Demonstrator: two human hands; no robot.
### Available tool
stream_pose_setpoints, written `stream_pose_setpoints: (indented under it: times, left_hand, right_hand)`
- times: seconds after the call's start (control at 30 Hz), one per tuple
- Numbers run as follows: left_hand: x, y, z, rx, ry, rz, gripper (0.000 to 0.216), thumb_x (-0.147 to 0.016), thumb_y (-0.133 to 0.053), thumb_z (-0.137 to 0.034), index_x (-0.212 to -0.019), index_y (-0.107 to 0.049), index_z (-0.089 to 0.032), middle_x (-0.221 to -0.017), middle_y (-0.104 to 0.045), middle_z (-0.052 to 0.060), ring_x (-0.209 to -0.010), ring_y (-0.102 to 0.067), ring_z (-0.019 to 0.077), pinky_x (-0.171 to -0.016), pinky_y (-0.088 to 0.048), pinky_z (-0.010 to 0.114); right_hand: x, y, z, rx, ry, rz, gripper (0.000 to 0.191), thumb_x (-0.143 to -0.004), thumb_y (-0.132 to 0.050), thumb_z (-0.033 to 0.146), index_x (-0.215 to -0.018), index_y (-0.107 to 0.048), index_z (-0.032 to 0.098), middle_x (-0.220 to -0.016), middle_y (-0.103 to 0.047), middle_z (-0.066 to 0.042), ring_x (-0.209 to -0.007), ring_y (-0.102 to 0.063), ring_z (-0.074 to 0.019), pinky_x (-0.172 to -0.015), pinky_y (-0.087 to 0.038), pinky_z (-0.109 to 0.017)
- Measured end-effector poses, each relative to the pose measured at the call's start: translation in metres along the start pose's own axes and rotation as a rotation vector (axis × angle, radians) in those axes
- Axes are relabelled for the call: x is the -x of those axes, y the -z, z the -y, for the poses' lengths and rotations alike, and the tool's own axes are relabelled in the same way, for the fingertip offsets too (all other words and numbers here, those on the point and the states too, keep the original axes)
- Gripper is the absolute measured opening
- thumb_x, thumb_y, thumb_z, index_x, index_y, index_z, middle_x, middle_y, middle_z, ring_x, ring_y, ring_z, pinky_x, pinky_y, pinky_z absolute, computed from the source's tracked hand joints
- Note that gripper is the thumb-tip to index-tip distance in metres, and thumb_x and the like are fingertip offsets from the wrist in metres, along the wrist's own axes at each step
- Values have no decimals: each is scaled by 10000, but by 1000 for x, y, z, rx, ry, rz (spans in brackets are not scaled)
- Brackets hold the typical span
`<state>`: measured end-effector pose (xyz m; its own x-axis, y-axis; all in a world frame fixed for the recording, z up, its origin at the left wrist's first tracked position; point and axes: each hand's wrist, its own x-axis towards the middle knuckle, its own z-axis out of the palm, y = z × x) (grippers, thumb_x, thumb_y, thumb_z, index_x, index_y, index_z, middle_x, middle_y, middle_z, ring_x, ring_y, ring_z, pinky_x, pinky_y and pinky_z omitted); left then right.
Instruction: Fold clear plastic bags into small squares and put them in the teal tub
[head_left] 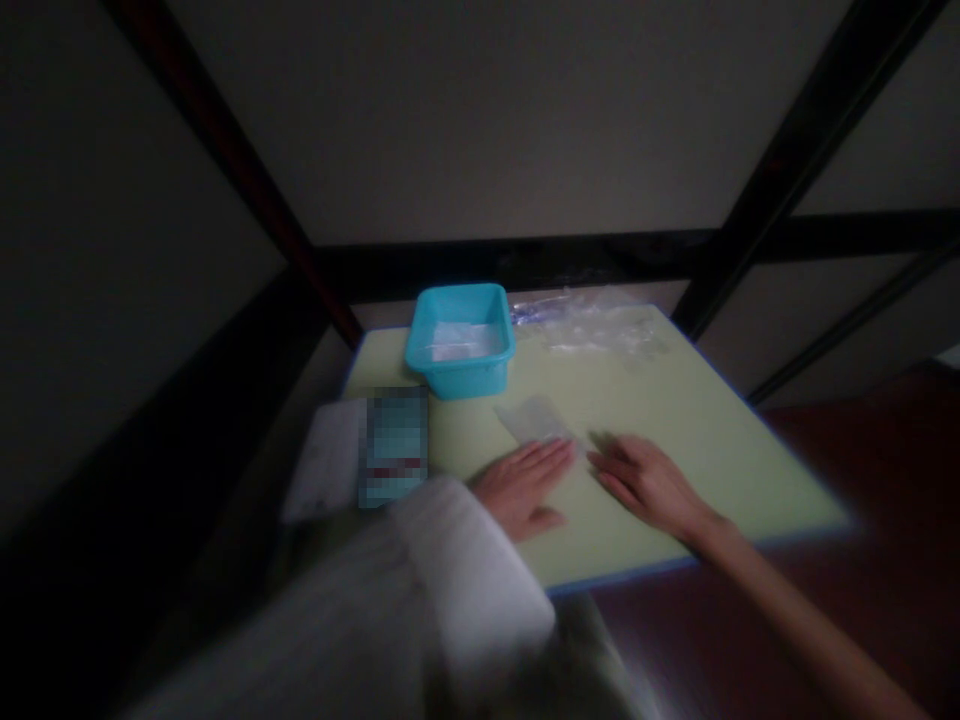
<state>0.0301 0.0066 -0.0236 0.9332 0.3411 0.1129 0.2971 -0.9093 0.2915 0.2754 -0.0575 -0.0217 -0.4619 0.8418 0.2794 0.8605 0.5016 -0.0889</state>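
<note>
On the pale yellow table lies a small, clear plastic bag (538, 418), flat and slanted. My left hand (525, 488) rests palm down on its near edge, fingers stretched out and thumb apart, hiding part of it. Just right of the bag is my right hand (649, 482), its fingers pointing left and loosely spread, with nothing visible in them. Its fingertips come close to the bag's right end; blur hides whether they touch it. A light, long sleeve (472, 560) covers my left arm, while my right forearm is bare.
A turquoise plastic basin (469, 378) holding whitish, flat pieces stands at the table's (720, 440) back left. Crumpled clear plastic (600, 325) lies along the back edge. At the left edge are a blurred-out teal item (396, 445) and a white object (326, 462). A wall rises behind.
</note>
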Motion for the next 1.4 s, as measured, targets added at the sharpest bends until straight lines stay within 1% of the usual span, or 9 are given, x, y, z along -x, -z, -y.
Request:
stream_pose_setpoints:
  times: [0.27, 0.37, 0.53, 0.77, 0.87, 1.07, 1.2, 1.3, 1.4]
  left_hand:
    - [0, 5, 0, -59, -5, 83, 767, -821, -564, -478, -1429, -260, -124, -1535, -196, 114, -1419, -158, 249, -1155, -152, 383]
    - [-1, 6, 0, -61, -13, 85, 773, -825, -554, -497, -1433, -257, -122, -1537, -190, 110, -1419, -155, 248, -1155, -150, 382]
    - [-2, 5, -1, -53, -17, 72, 765, -833, -527, -514, -1431, -259, -120, -1530, -209, 122, -1415, -171, 254, -1150, -152, 396]
    - [2, 0, 1, -57, 22, 21, 848, -788, -587, -516, -1434, -234, -95, -1519, -229, 153, -1417, -164, 255, -1149, -162, 396]
    - [5, 1, 3, -63, 31, 32, 852, -787, -588, -524, -1434, -244, -90, -1515, -234, 163, -1415, -169, 263, -1144, -173, 403]
    - [7, 5, 6, -63, -9, 60, 729, -796, -577, -550, -1413, -346, -236, -1531, -204, 126, -1407, -180, 312, -1123, -190, 464]
    - [8, 5, 7, -78, -21, 59, 749, -776, -582, -587, -1409, -355, -256, -1530, -212, 118, -1406, -185, 307, -1125, -189, 458]
    - [10, 6, 10, -120, 46, 26, 775, -791, -593, -534, -1429, -314, -194, -1525, -227, 123, -1411, -182, 279, -1135, -187, 423]
    - [12, 6, 15, -196, 273, -33, 648, -883, -483, -434, -1423, -310, -120, -1512, -255, 139, -1406, -209, 255, -1133, -205, 417]
  right_hand:
    - [1, -1, 0, 19, 3, -8, 321, -938, -434, 342, -1136, -636, 191, -926, -598, -111, -850, -524, -242, -747, -443, -392]
    - [1, 0, 1, 30, 22, -19, 336, -945, -420, 345, -1174, -612, 191, -992, -606, -121, -899, -524, -250, -773, -441, -400]
    - [-1, 1, 1, 61, 39, 6, 460, -933, -430, 419, -1329, -490, 194, -1173, -565, -164, -1009, -501, -287, -817, -425, -448]
    - [-2, 1, 1, 43, 5, 41, 441, -929, -433, 435, -1273, -546, 183, -1223, -545, -171, -1060, -485, -294, -851, -411, -457]
    - [-1, 0, 1, 40, 9, 40, 444, -930, -433, 433, -1277, -543, 179, -1243, -536, -173, -1078, -479, -298, -858, -410, -463]
    - [0, 0, 0, 33, -1, 47, 442, -933, -428, 428, -1284, -537, 183, -1259, -531, -166, -1101, -476, -298, -868, -413, -464]
    - [0, -1, -1, 31, -3, 41, 441, -930, -431, 430, -1283, -539, 188, -1254, -537, -161, -1102, -481, -295, -870, -419, -463]
    - [0, -2, -2, 24, 2, 34, 443, -926, -443, 431, -1288, -535, 194, -1249, -541, -158, -1102, -486, -292, -868, -424, -459]
    - [1, -2, -2, 20, 3, 35, 442, -927, -445, 425, -1294, -529, 194, -1264, -533, -158, -1110, -484, -291, -872, -424, -459]
